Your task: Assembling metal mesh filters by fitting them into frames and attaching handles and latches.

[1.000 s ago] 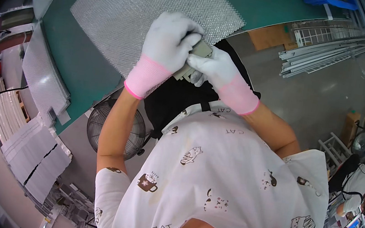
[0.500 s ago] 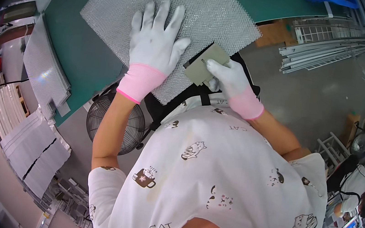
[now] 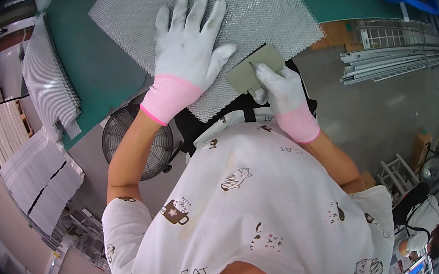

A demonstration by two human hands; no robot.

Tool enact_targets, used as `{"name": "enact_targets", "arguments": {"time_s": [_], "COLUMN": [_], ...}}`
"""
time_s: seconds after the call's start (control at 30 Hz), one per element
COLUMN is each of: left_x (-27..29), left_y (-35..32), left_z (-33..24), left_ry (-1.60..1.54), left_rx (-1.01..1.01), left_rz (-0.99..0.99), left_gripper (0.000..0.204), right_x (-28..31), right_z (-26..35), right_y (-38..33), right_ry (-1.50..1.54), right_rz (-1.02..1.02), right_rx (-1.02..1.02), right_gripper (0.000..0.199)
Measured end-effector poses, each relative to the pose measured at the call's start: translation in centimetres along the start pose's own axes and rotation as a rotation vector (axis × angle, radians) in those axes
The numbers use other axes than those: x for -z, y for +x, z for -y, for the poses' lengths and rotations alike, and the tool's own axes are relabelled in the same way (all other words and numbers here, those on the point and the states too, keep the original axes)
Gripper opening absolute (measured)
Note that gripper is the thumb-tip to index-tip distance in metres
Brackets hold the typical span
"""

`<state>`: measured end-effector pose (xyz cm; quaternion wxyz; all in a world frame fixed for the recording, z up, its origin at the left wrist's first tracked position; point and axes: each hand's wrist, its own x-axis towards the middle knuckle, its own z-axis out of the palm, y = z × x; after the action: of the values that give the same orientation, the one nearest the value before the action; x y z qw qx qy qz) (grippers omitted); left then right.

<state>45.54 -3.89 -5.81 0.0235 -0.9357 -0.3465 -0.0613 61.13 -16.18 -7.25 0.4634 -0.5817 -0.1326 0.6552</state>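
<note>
The left hand [image 3: 188, 55], in a white glove with a pink cuff, lies flat and palm-down on a sheet of silvery metal mesh [image 3: 136, 9]. Its fingers [image 3: 198, 12] are spread wide and straight, pointing away from the body, with the thumb splayed toward the right; they grip nothing and simply press on the mesh. The left forearm runs bare from the cuff down to the short sleeve of a white shirt printed with cats and cups.

The right hand [image 3: 279, 86], gloved the same way, is curled at the near right edge of the mesh. Its fingers [image 3: 264, 72] are closed on a small flat olive-grey square pad [image 3: 253, 69], the thumb and forefinger lying on top of it and the rest tucked below. The pad rests tilted against the mesh edge, just beside the left thumb but not touching it. The right wrist bends inward, and the forearm comes up from the lower right.

The mesh lies on a dark green worktop [image 3: 95, 71], its near corner overhanging the worktop edge above the person's chest. A stack of similar mesh sheets [image 3: 44, 75] sits along the left end of the worktop. Below that edge stands a round wire-guarded fan [image 3: 138, 143] on the grey floor, with piles of pale flat sheets [image 3: 36, 179] farther left. Long metal profiles [image 3: 391, 54] lie on the floor at upper right. Another person [image 3: 424, 225] is at the far right rim.
</note>
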Motion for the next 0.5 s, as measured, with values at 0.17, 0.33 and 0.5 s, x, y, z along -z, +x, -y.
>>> {"name": "enact_targets", "arguments": {"time_s": [0.17,0.33,0.5], "left_x": [0.7,0.5,0.4], "left_y": [0.2,0.2,0.3], "left_z": [-0.1,0.1,-0.3], "left_ry": [-0.047,-0.103,-0.148], "left_rx": [-0.002,-0.023,0.055], "left_rz": [0.012,-0.009,-0.019], "left_gripper": [0.070,0.074,0.080], "right_x": [0.1,-0.2,0.2], "right_z": [-0.2,-0.2,-0.5], "right_y": [0.4,0.6,1.0], "right_ry": [0.025,0.028,0.034], "right_rz": [0.027,0.081,0.115], "right_rx": [-0.013,0.029,0.029], "right_gripper": [0.027,0.025,0.024]}}
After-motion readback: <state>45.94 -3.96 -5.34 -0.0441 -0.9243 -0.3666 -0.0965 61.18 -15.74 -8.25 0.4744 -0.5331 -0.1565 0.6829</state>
